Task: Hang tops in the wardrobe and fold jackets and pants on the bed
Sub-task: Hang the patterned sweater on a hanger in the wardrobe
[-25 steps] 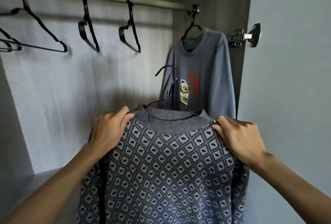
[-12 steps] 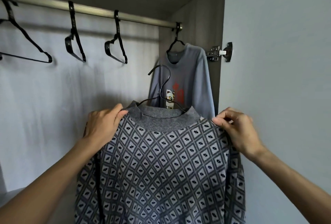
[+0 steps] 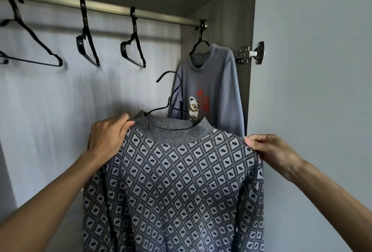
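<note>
My right hand (image 3: 273, 151) has slid out to the shoulder tip of the patterned sweater (image 3: 181, 181) and pinches it there. My left hand (image 3: 108, 136) grips the other shoulder beside the collar. The sweater sits on a black hanger (image 3: 171, 94), its hook free below the rail (image 3: 112, 10), in front of the hung blue sweatshirt (image 3: 217, 90).

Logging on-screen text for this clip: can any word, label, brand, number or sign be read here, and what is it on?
Nothing can be read.
Red print on the hanging blue sweatshirt, beside a cartoon figure: possibly characters, too blurred and partly hidden to read.
Patterned sweater: only a diamond pattern, no text.
Door hinge: no marking can be made out.
</note>
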A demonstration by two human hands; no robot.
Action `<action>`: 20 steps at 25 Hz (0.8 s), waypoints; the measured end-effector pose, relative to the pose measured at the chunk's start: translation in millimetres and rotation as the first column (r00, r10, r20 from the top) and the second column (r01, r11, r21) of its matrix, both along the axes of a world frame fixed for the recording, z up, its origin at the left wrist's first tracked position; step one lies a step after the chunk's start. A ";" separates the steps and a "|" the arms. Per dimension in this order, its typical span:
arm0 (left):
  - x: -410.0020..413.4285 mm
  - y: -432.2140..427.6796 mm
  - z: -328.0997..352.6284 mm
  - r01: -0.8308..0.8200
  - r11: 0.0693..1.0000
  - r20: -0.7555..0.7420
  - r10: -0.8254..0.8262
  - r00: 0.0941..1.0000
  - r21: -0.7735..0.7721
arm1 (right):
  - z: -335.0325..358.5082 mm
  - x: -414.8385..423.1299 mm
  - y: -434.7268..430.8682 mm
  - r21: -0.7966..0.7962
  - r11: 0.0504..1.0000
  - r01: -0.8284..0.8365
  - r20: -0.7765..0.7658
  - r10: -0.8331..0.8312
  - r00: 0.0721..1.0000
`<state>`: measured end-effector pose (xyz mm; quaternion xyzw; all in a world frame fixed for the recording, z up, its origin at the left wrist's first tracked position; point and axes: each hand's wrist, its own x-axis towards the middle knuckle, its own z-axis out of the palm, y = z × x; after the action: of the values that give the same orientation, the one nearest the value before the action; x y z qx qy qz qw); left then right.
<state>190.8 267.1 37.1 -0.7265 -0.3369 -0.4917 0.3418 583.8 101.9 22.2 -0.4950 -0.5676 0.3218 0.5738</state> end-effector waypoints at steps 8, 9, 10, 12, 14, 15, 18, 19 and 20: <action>2.3 12.4 -2.1 -0.016 0.998 -0.009 0.017 1.000 0.055 | 3.6 -16.8 18.6 0.456 0.848 0.271 0.476 -0.490 0.730; 6.3 11.4 -0.4 0.001 0.998 -0.025 0.000 1.000 0.064 | 12.0 -21.8 23.2 0.400 0.898 0.185 0.591 -0.407 0.697; 11.0 10.2 2.0 0.014 0.998 -0.039 -0.012 0.999 0.066 | 19.6 -29.9 28.2 0.351 0.931 0.101 0.693 -0.331 0.641; 18.7 8.9 7.1 0.022 0.999 -0.044 -0.020 0.999 0.045 | 25.6 -46.3 40.0 0.391 0.920 0.035 0.809 -0.362 0.463; 20.5 9.6 12.5 0.020 1.000 -0.026 -0.020 0.999 0.000 | 27.9 -51.7 45.3 0.561 0.826 0.065 0.756 -0.542 0.368; 19.1 10.1 15.4 0.010 1.000 -0.013 -0.010 1.000 -0.021 | 28.6 -50.6 44.2 0.616 0.783 0.082 0.718 -0.602 0.348; 15.1 12.2 25.2 -0.012 0.997 0.022 0.014 1.000 -0.079 | 36.6 -39.4 39.3 0.639 0.750 0.169 0.705 -0.660 0.259; 16.1 13.5 28.9 -0.015 0.996 0.034 0.018 0.999 -0.091 | 39.9 -36.5 38.4 0.656 0.731 0.185 0.704 -0.682 0.198; 18.6 15.6 32.8 -0.010 0.995 0.057 0.016 0.998 -0.103 | 42.1 -34.0 39.4 0.693 0.697 0.186 0.682 -0.717 0.143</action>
<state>209.3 282.7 69.9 -0.7265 -0.3762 -0.4922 0.2972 549.7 141.3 64.3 -0.5866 -0.6575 -0.3637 0.3021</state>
